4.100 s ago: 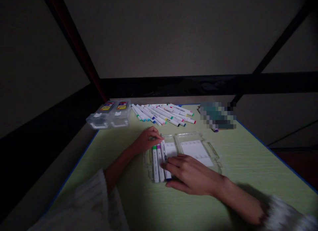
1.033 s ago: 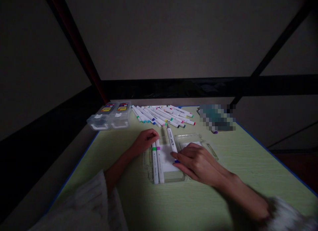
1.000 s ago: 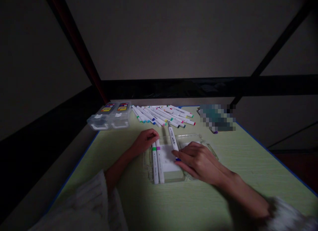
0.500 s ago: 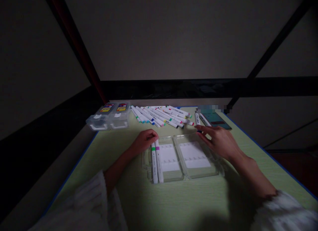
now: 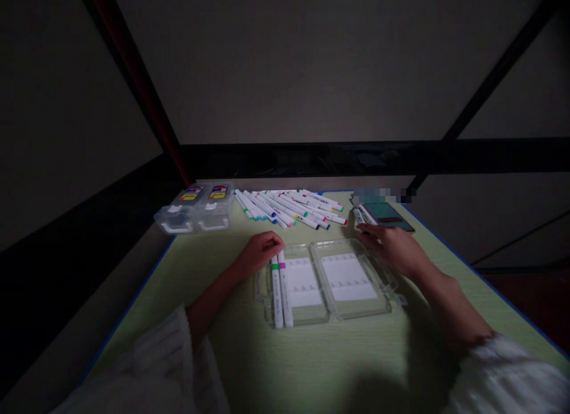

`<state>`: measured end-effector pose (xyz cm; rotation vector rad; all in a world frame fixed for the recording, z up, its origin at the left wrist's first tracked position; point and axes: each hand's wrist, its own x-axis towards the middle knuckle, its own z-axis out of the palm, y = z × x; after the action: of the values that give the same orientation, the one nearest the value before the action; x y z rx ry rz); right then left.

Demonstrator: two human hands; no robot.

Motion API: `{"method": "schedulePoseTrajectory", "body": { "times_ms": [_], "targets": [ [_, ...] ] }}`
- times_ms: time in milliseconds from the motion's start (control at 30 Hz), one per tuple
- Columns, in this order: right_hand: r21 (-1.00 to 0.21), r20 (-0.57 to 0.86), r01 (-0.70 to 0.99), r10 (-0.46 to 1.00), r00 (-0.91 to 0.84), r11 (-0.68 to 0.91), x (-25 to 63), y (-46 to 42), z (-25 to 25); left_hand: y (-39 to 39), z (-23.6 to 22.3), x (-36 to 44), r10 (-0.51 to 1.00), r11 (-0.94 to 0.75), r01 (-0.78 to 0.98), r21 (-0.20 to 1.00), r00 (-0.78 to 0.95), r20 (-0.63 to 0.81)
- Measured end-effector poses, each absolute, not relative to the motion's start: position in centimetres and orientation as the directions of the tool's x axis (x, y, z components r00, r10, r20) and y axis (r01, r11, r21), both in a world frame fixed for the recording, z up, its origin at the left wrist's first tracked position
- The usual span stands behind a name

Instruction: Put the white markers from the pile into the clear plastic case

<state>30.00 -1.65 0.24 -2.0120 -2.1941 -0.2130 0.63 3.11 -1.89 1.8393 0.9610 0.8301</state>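
Head view: a white marker (image 5: 358,215) near the teal-screened device (image 5: 386,218) lies lengthwise toward eleven o'clock from our right hand (image 5: 394,247), the nearer; we cannot tell whether that grip pinches it. Our left hand (image 5: 257,253) curls at two cased markers' (image 5: 276,292) tops, pinch unclear.

A pale green table (image 5: 262,366) with a fine streaked grain and a blue edge carries everything. On its near-middle part lies a clear, rectangular plastic case (image 5: 363,314), opened flat with its two halves side by side. At the far left corner, two closed, clear plastic boxes (image 5: 216,217) with pale handles and yellow labels lie next to each other. Beside them, along the far edge, spreads a loose pile of slim white markers with coloured ends (image 5: 287,207). Toward the far right lies a flat, rectangular device with a teal screen (image 5: 387,217), partly pixelated.
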Motion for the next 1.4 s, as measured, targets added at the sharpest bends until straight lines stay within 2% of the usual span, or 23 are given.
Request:
{"method": "schedulePoseTrajectory", "body": {
  "times_ms": [133,367,600,900,1133,1400],
  "targets": [
    [-0.073,0.182,0.99,0.977,-0.109,0.124,30.6,-1.3,-0.1,3.1,-1.9,0.6,0.865,-0.307,0.274,0.912,0.479,0.147],
    [-0.051,0.145,0.991,0.983,-0.116,0.124,31.4,-1.1,-0.5,2.9,-1.6,0.7,0.873,-0.279,0.266,0.923,0.47,0.129],
    [-0.11,0.088,0.978,0.982,-0.167,0.176,31.9,-0.7,-0.9,3.0,-1.9,0.6,0.869,-0.3,0.27,0.915,0.473,0.145],
    [-0.079,0.064,0.988,0.989,-0.131,0.136,31.9,-0.9,-1.0,3.0,-1.8,0.6,0.87,-0.304,0.293,0.906,0.472,0.14],
    [-0.005,0.075,0.997,0.994,-0.076,0.077,32.0,-1.0,-0.9,3.0,-1.8,0.7,0.871,-0.303,0.296,0.906,0.472,0.137],
    [-0.016,0.099,0.997,0.992,-0.078,0.08,32.1,-1.1,-0.9,2.7,-1.4,0.7,0.863,-0.375,0.355,0.857,0.471,0.182]
  ]
}}
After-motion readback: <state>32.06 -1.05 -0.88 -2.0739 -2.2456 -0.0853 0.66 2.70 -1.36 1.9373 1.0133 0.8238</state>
